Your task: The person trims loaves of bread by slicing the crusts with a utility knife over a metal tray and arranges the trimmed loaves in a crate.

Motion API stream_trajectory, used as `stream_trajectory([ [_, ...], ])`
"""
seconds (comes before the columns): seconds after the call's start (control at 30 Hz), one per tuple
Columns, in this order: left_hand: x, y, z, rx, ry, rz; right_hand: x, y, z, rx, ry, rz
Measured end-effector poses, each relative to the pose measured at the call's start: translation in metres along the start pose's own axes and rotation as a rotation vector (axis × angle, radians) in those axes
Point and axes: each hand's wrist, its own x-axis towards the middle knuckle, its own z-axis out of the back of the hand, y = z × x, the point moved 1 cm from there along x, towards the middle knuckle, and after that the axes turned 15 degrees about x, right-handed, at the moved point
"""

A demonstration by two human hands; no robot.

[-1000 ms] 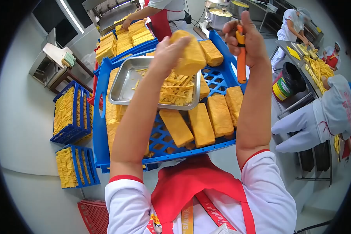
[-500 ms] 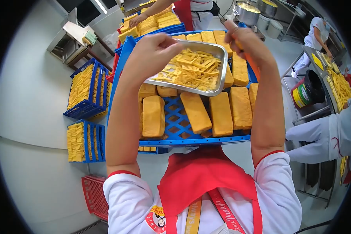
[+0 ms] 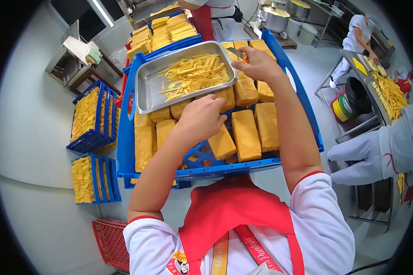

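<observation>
My right hand [image 3: 260,64] is closed around the orange handle of a knife [image 3: 235,52], its blade pointing left over the far loaves. My left hand [image 3: 201,118] reaches over the near rows with bent fingers, at the upper end of a tilted golden loaf [image 3: 222,143]; the palm hides part of the contact. Just beyond it, a metal tray [image 3: 147,98] holding thin yellow strips rests on top of the loaves. More golden loaves [image 3: 246,135] stand in rows in the blue crate [image 3: 206,171], whose lattice bottom shows between them.
Blue crates of yellow slices [image 3: 91,112] are stacked at left, above a red crate [image 3: 111,243]. Another crate of slices [image 3: 170,32] stands ahead near a co-worker in a red apron [image 3: 202,23]. At right are a table with strips [image 3: 390,98], a black-lined bucket [image 3: 351,103] and other people.
The tray has shifted left. My left hand has come down from above the tray's left side to the near loaves. My right hand has lowered and moved left, with the knife blade now visible.
</observation>
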Motion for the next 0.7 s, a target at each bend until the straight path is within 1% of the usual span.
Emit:
stream_trajectory([
  [0.03,0.008,-0.007,0.006,0.049,0.044,-0.026,0.001,-0.003,0.004,0.003,-0.008,-0.006],
  [0.1,0.021,-0.012,0.015,0.102,0.095,-0.060,0.007,-0.014,0.012,-0.120,0.112,-0.205],
  [0.17,0.032,-0.009,0.023,0.159,-0.135,-0.018,0.006,-0.024,0.011,-0.135,0.124,-0.238],
  [0.2,0.037,-0.004,0.022,0.154,-0.221,-0.040,0.004,-0.020,0.010,-0.136,0.157,-0.241],
  [0.23,0.038,-0.004,0.019,0.161,-0.221,-0.048,0.002,-0.014,0.008,-0.137,0.188,-0.242],
  [0.27,0.039,-0.004,0.015,0.176,-0.126,-0.048,0.002,-0.008,0.005,-0.174,0.189,-0.288],
  [0.3,0.039,-0.003,0.010,0.189,-0.031,-0.046,-0.001,-0.004,0.002,-0.169,0.181,-0.288],
  [0.33,0.039,-0.007,0.001,0.242,0.056,-0.082,-0.005,-0.004,-0.003,-0.235,0.163,-0.285],
  [0.37,0.039,-0.010,-0.009,0.246,0.055,-0.089,-0.007,-0.006,-0.006,-0.301,0.145,-0.282],
  [0.4,0.040,-0.013,-0.022,0.287,0.129,-0.025,-0.003,-0.013,-0.005,-0.263,0.164,-0.355],
  [0.43,0.041,-0.015,-0.034,0.325,0.201,0.040,-0.001,-0.017,-0.003,-0.263,0.157,-0.356],
  [0.47,0.043,-0.018,-0.043,0.435,0.162,0.041,0.000,-0.021,0.000,-0.248,0.101,-0.389],
  [0.5,0.046,-0.018,-0.056,0.436,0.155,0.041,0.001,-0.023,0.003,-0.235,0.046,-0.420],
  [0.57,0.053,-0.016,-0.070,0.483,-0.039,0.043,0.000,-0.026,0.009,-0.251,0.036,-0.427],
  [0.6,0.055,-0.018,-0.065,0.476,-0.064,-0.007,0.000,-0.028,0.010,-0.263,0.031,-0.439],
  [0.63,0.055,-0.020,-0.061,0.480,-0.068,-0.001,0.001,-0.032,0.010,-0.263,0.030,-0.430],
  [0.7,0.055,-0.023,-0.055,0.330,-0.033,0.022,0.006,-0.036,0.007,-0.302,0.059,-0.320],
])
